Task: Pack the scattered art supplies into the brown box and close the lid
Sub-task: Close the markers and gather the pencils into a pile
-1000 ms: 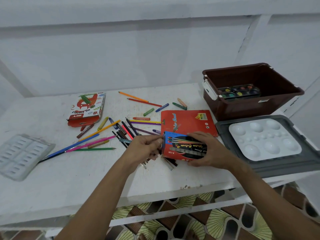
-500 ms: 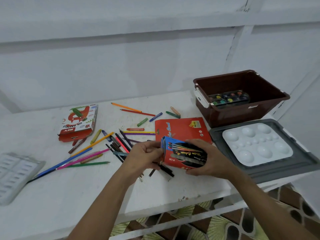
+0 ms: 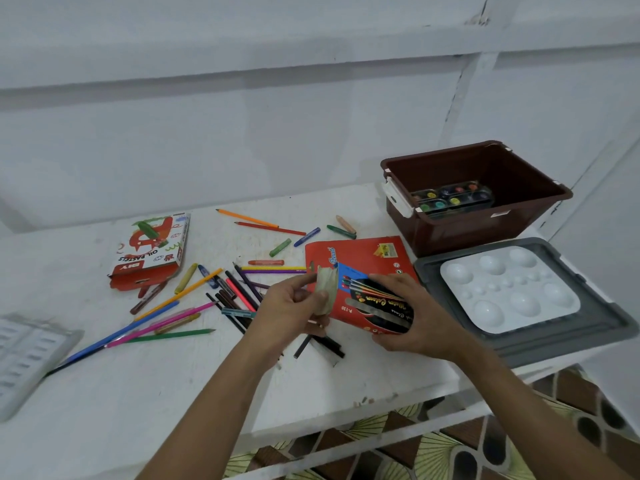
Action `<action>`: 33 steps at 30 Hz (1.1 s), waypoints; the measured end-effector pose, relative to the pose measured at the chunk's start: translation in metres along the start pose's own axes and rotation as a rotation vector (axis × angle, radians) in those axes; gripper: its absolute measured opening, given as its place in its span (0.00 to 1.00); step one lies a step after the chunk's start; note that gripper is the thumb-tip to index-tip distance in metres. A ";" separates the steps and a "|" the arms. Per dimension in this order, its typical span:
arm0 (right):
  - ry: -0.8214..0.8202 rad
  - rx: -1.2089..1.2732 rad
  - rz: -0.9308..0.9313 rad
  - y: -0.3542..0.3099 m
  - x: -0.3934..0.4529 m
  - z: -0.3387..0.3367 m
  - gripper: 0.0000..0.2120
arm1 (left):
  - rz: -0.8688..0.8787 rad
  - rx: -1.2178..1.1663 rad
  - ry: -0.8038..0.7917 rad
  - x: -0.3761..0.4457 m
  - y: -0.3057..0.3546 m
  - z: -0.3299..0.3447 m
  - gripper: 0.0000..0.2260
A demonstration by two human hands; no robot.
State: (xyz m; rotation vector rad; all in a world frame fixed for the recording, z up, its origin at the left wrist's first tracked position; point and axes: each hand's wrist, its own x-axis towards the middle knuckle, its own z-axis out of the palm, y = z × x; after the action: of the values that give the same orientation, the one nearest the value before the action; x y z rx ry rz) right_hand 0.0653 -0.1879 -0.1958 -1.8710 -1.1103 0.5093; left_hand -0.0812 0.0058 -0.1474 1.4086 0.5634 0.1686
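Gripping the paint carton [image 3: 374, 303] from the right, right hand [image 3: 415, 313], left hand [image 3: 294, 313] pinching its end flap [image 3: 327, 289].

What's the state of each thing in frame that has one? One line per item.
brown box: open, lid off, paint set inside
paint set: lying in the brown box
grey lid: flat on the table, palette on it
white palette: resting on the grey lid
water colour box: held up, end flap open
left hand: pinches the flap
right hand: grips the box
oil pastels box: lying flat, end open
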 end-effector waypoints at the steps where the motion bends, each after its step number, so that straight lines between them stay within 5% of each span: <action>1: 0.004 -0.035 0.000 0.000 0.001 0.000 0.42 | 0.015 -0.016 0.039 -0.001 0.001 0.000 0.14; 15: 0.128 -0.196 -0.035 0.001 0.005 0.011 0.44 | 0.137 0.181 0.273 0.006 0.004 0.013 0.06; 27: 0.319 -0.256 0.040 -0.013 0.006 0.026 0.44 | 0.029 -0.104 0.376 0.011 0.010 0.026 0.02; 33: 0.374 -0.142 0.077 -0.038 0.032 -0.002 0.26 | 0.197 0.067 0.334 0.028 0.030 0.032 0.04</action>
State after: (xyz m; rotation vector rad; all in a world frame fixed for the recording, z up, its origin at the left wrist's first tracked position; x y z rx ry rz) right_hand 0.0648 -0.1535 -0.1602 -2.0342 -0.8447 0.1143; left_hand -0.0359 -0.0053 -0.1241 1.5115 0.7086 0.5546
